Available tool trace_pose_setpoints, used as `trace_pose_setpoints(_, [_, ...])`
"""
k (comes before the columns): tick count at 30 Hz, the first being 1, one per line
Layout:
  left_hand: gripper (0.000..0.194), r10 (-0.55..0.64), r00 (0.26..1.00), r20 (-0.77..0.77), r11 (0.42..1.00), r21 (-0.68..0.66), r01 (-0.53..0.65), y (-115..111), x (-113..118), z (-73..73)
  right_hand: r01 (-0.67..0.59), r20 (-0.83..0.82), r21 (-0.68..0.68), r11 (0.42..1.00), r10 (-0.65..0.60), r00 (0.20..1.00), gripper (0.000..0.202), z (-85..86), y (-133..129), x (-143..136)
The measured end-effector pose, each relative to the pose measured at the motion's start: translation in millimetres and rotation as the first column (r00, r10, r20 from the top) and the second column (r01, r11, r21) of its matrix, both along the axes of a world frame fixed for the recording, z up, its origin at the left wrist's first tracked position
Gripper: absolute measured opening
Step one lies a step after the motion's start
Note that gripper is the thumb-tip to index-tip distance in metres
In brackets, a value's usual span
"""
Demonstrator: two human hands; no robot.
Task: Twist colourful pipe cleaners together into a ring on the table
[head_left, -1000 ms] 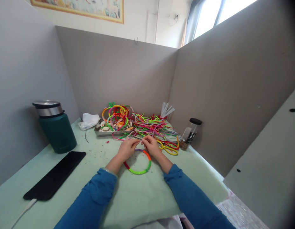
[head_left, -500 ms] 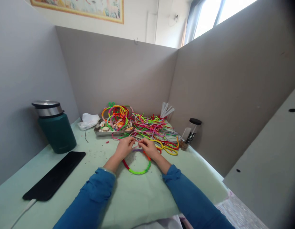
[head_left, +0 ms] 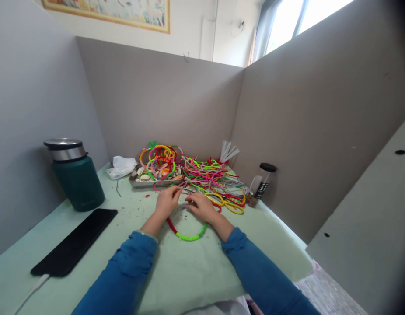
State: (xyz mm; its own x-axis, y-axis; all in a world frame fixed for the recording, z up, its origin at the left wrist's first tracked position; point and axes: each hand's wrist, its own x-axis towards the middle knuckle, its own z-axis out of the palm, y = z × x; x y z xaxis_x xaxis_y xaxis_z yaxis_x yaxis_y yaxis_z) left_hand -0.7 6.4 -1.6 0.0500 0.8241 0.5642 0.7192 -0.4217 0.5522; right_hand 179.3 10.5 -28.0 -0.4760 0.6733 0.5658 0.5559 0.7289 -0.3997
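Observation:
A ring wrapped in coloured pipe cleaner [head_left: 188, 238] lies on the table cloth, green at the near side and red at its left, with a bit of purple by my right fingertips. My left hand [head_left: 167, 203] is above its upper left, thumb and fingers pinched on what looks like a thin pink pipe cleaner, hard to make out. Over the ring's upper right, my right hand [head_left: 202, 207] curls its fingers at the purple part and hides that side of the ring.
Behind my hands are a metal tray [head_left: 140, 183] of shells and coloured rings, and a heap of pipe cleaners [head_left: 209, 173]. A green bottle [head_left: 79, 183] and black phone [head_left: 76, 243] are at left. A black-lidded jar [head_left: 264, 181] stands right. Partition walls [head_left: 163, 92] enclose the table.
Both hands have shifted slightly left and moved a little apart. My right hand now covers the ring's orange and upper right part. The ring has moved slightly left.

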Motion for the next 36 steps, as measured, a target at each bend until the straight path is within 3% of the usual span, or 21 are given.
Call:
trace_pose_setpoints(4, [0.026,0.045,0.999,0.027,0.998,-0.034,-0.044,3,-2,-0.7,-0.029,0.115,0.028,0.999,0.025,0.993,0.008,0.4,0,-2])
trace_pose_setpoints(9, [0.027,0.061,0.987,0.146,0.996,-0.078,-0.051,9,-6,-3.7,-0.055,0.032,-0.021,0.998,0.056,0.998,0.005,1.1,1,1])
trace_pose_setpoints(16, [0.036,-0.074,0.918,0.39,0.963,-0.21,0.167,14,-8,-8.8,-0.147,-0.369,-0.298,0.943,0.029,0.929,0.02,-0.5,3,4])
trace_pose_setpoints(23, [0.035,-0.197,0.875,0.442,0.873,-0.328,0.362,7,-3,-7.0,-0.225,-0.545,-0.384,0.896,-0.023,0.838,0.015,-1.6,7,1])
trace_pose_setpoints(28, [0.038,-0.287,0.863,0.415,0.821,-0.358,0.445,5,-1,-8.8,-0.24,-0.536,-0.407,0.881,-0.018,0.844,0.016,-1.4,5,1])
trace_pose_setpoints(36, [0.041,-0.295,0.852,0.432,0.787,-0.395,0.474,4,1,-9.6,-0.198,-0.447,-0.377,0.905,0.009,0.895,0.02,1.5,2,-1])
